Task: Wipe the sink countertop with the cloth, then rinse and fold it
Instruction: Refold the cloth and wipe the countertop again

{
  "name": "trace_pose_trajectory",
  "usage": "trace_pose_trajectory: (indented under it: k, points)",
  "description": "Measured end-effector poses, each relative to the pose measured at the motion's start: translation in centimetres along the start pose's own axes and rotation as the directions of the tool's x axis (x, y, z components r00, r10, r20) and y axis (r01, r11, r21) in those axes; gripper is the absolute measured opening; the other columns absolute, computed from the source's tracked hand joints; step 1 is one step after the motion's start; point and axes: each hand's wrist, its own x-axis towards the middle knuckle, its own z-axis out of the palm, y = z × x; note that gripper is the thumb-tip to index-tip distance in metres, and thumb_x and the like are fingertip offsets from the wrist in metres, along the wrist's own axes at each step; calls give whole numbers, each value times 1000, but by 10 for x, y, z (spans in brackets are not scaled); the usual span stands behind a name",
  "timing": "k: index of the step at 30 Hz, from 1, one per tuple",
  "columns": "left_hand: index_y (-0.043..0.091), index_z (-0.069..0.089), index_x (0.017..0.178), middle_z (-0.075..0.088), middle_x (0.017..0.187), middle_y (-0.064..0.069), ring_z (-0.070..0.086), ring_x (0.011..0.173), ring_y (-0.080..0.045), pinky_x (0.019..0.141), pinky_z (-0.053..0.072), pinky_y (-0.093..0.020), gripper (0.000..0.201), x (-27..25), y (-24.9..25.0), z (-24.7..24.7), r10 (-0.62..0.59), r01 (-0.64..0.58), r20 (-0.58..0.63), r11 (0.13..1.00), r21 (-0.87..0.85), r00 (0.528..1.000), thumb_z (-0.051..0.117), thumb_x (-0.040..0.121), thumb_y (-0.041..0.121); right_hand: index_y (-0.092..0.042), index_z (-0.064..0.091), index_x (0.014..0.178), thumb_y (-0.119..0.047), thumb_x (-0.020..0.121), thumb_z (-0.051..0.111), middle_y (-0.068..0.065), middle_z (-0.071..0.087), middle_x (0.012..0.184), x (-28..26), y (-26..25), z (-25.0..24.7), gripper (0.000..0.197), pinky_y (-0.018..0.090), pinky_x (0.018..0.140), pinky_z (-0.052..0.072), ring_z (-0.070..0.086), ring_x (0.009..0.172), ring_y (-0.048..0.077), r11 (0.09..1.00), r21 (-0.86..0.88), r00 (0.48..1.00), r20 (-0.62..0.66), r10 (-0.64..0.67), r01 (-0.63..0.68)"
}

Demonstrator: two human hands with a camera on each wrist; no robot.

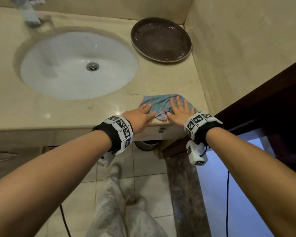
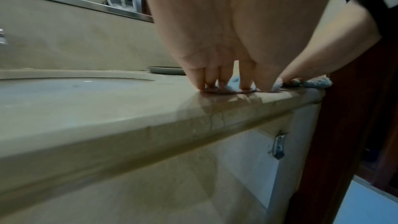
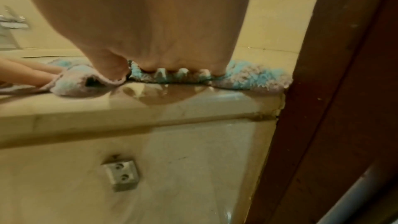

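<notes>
Left hand, right hand — both flat on cloth; countertop edge.

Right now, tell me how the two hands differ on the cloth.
The right hand lies fully on the cloth, fingers spread; the left hand reaches it only with its fingers, held closer together, its palm over bare countertop. The right is near the side wall, the left nearer the sink. Both lie flat, pressing.
</notes>
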Motion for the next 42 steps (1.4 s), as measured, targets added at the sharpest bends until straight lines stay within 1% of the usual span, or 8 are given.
trace_pose_trajectory:
  k: [3, 9, 14, 21, 24, 28, 33, 42]
  points:
    - [21, 24, 146, 5, 159, -6, 8, 147, -21, 115, 22, -35, 46, -18, -13, 2, -55, 53, -24, 996, -69, 998, 29, 101, 29, -29, -10, 148, -67, 86, -2, -11, -24, 153, -4, -14, 5, 74, 52, 117, -1, -17, 146, 26, 995, -68, 997, -16, -81, 79]
    - [17, 42, 134, 20, 157, -4, 23, 144, -20, 108, 32, -35, 38, -52, -53, -1, -195, 181, -105, 975, -126, 975, 34, 99, 31, -28, -8, 149, -38, 100, 29, -3, -18, 158, -5, -53, 4, 63, 52, 117, 0, -14, 147, 27, 957, -112, 963, 24, -267, 268]
    - [13, 49, 110, 52, 126, -7, 57, 106, -29, 74, 42, -33, 34, -48, -81, -7, -294, 277, -233, 955, -105, 927, 50, 90, 41, -25, -4, 150, -32, 97, 42, -2, -13, 159, 7, -73, -10, 71, 53, 117, 4, -10, 147, 27, 910, -131, 919, 21, -394, 394]
    - [12, 54, 93, 55, 112, -8, 56, 97, -30, 65, 37, -31, 20, -14, -127, -29, -224, 220, -257, 975, -44, 940, 49, 89, 32, -28, 55, 126, -29, 85, 62, -1, 45, 137, 42, -102, -33, 42, 38, 100, 35, 40, 121, 27, 892, -56, 839, -320, -441, 448]
    - [18, 42, 80, 62, 101, -10, 59, 90, -30, 63, 37, -29, 13, 2, -157, -50, -228, 224, -150, 974, -43, 962, 49, 89, 25, -21, 63, 117, -24, 89, 57, 6, 56, 120, 63, -123, -61, 28, 38, 95, 41, 50, 113, 28, 898, 41, 877, -238, -417, 438]
    - [16, 43, 86, 64, 97, -11, 59, 86, -30, 64, 38, -29, 17, 23, -205, -92, -244, 236, -123, 969, -77, 962, 50, 90, 31, -14, 66, 113, -13, 92, 52, 10, 65, 114, 101, -160, -111, 25, 28, 88, 43, 59, 105, 28, 910, 112, 910, -173, -377, 399]
    - [11, 43, 108, 63, 99, -17, 57, 82, -32, 63, 37, -33, 24, 52, -267, -147, -262, 220, -213, 955, -200, 941, 48, 91, 26, -12, 66, 113, -9, 93, 49, 14, 67, 114, 147, -195, -166, 27, 37, 96, 46, 60, 109, 32, 915, 243, 922, -302, -244, 322]
    - [12, 43, 121, 65, 99, -23, 61, 83, -39, 66, 42, -38, 28, 97, -332, -221, -340, 255, -490, 938, -234, 803, 40, 96, 23, -9, 64, 115, -6, 95, 42, 19, 66, 116, 205, -239, -261, 31, 36, 91, 46, 60, 108, 35, 873, 263, 779, -599, -186, 410]
